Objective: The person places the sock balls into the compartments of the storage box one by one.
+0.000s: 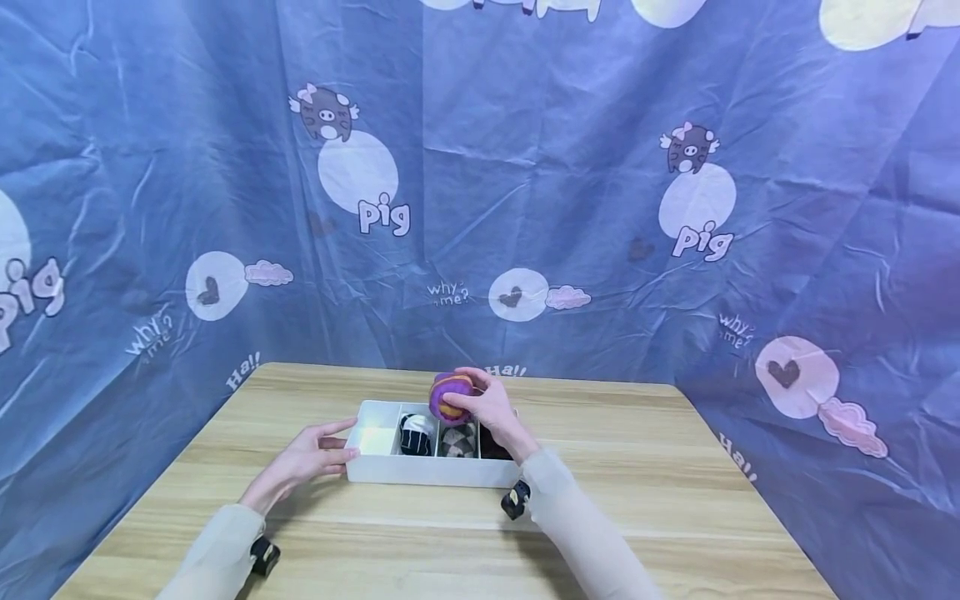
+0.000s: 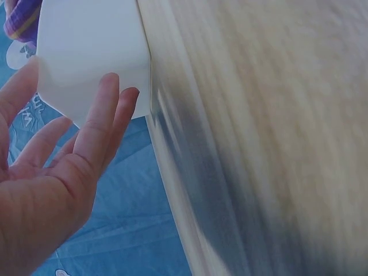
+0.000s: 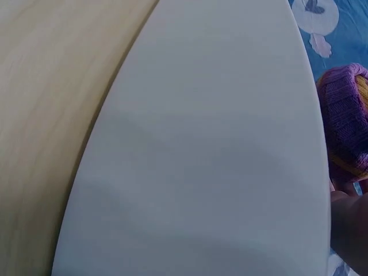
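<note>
A white divided box (image 1: 378, 471) stands mid-table, seen close up as a white wall (image 2: 86, 52) and a white side (image 3: 218, 149). My right hand (image 1: 487, 404) grips a purple and orange rolled sock ball (image 1: 448, 395) just above the box's back compartments; the ball's knit shows at the edge (image 3: 345, 121). My left hand (image 1: 318, 454) rests with straight fingers (image 2: 106, 115) against the box's left end. Inside lie a black and white sock roll (image 1: 416, 435), a grey patterned roll (image 1: 459, 442) and a dark one (image 1: 493, 448). The leftmost compartment (image 1: 375, 435) looks bare.
The wooden table (image 1: 637, 492) stretches right and toward me around the box. Blue cartoon-printed cloth (image 1: 525, 208) hangs behind and on both sides, close to the table's edges.
</note>
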`<state>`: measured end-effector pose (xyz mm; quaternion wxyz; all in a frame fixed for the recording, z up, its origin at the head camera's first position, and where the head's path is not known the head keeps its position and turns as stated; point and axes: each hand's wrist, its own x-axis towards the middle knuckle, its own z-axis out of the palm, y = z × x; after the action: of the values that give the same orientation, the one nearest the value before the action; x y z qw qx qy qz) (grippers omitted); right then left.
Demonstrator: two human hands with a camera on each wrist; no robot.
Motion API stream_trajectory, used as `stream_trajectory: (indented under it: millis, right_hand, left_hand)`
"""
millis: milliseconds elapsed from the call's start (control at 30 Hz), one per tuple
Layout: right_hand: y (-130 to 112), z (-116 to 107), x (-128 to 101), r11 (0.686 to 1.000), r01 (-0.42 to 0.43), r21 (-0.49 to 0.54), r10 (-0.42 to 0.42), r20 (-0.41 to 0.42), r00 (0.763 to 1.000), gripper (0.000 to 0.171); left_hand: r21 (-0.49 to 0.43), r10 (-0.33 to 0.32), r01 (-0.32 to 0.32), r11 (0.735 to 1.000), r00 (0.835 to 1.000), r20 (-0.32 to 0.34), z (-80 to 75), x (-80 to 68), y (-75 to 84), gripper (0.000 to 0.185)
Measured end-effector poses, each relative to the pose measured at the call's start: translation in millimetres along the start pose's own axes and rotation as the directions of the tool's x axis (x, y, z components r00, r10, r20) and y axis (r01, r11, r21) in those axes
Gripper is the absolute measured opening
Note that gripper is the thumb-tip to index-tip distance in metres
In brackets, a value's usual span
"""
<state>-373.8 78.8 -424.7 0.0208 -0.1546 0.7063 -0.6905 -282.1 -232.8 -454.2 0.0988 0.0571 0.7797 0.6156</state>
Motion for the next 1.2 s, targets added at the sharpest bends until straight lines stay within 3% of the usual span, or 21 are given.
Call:
stream_trajectory:
  millis: [500, 833, 1200]
  right_hand:
    - [0.8, 49.3, -0.7, 1.0, 0.011, -0.007, -0.011, 0.107, 0.994, 0.054]
    - [7.2, 79.3, -2.6, 1.0, 0.024, 0.014, -0.026, 0.095, 0.995, 0.048]
    - [9.6, 97.5, -2.9, 0.999, 0.034, -0.027, -0.032, 0.063, 0.998, 0.045]
  left_hand:
    - [-0.007, 0.024, -0.024, 1.0, 1.0, 0.02, 0.6, -1.0, -1.1, 0.078]
    - [-0.013, 0.035, -0.034, 0.999, 0.999, 0.037, 0.7, -2.6, -4.2, 0.08]
    - [-0.001, 0.038, -0.038, 0.999, 0.999, 0.035, 0.9, -1.4, -2.9, 0.079]
